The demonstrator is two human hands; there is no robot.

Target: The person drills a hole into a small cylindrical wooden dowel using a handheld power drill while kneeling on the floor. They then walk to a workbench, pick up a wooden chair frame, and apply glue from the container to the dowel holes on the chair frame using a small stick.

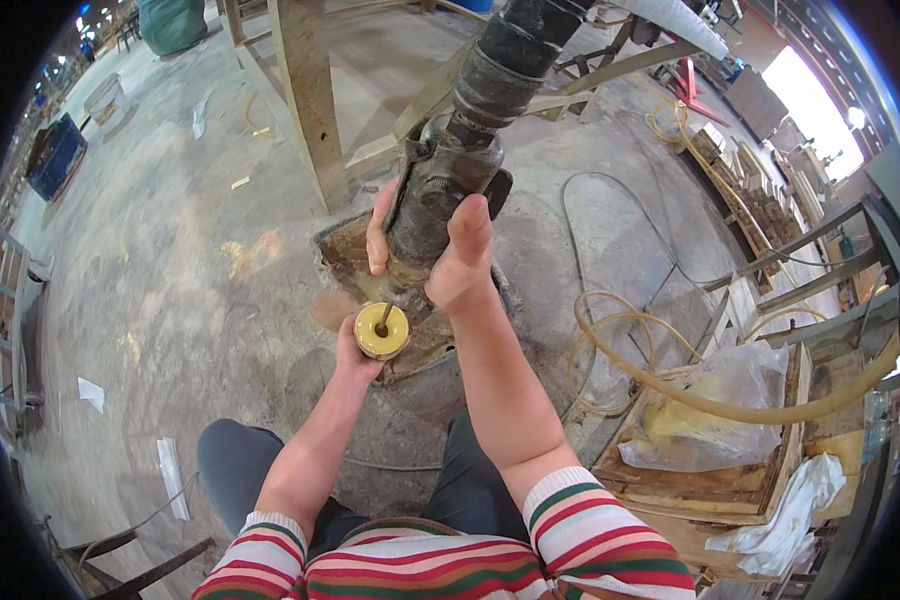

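My right hand is wrapped around a dark, dust-caked machine head, its thumb on the right side and fingers on the left. A thick black ribbed hose runs up from that head toward the top of the view. Just below and left of it, my left hand closes around a yellow round piece with a dark hole in its middle. A thin rod stands in the hole. How far the rod goes in is hidden. Beneath both hands lies a stained brown board on the floor.
A wooden frame leg stands just beyond my hands. At right, a wooden crate bears a clear plastic bag and a white cloth. A yellowish hose loops beside it. A blue bin sits far left.
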